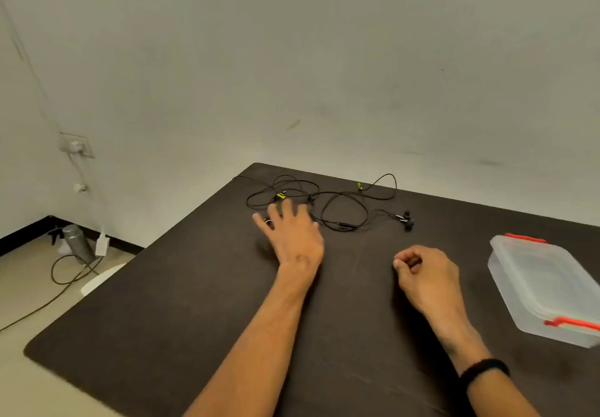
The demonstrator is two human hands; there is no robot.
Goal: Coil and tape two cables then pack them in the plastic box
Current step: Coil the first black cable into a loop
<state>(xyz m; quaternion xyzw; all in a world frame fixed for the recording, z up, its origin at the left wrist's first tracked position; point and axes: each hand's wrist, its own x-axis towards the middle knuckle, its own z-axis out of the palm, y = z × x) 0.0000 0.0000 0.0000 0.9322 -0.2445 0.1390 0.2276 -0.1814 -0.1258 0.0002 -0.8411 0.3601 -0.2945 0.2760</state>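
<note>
A: Where do the cables (324, 200) lie from the person's hands?

B: At twelve o'clock on the dark table (162, 286), a loose black tangle strung out nine to three, with earbuds (407, 218) at its three o'clock end. The left hand (293, 235) is much the nearer; its fingertips reach the tangle's near edge, though actual contact can't be made out.

A: And its fingers?

B: Spread wide and fairly straight, gripping nothing visible. The right hand (425, 274) sits back at five o'clock of the tangle, well apart, fingers curled in, thumb against them; whether it pinches anything cannot be told.

A: The box?

B: The plastic box (542, 290), lid on with red clips, is at three o'clock, beside the right hand. Probably the left hand gathers first.
</note>
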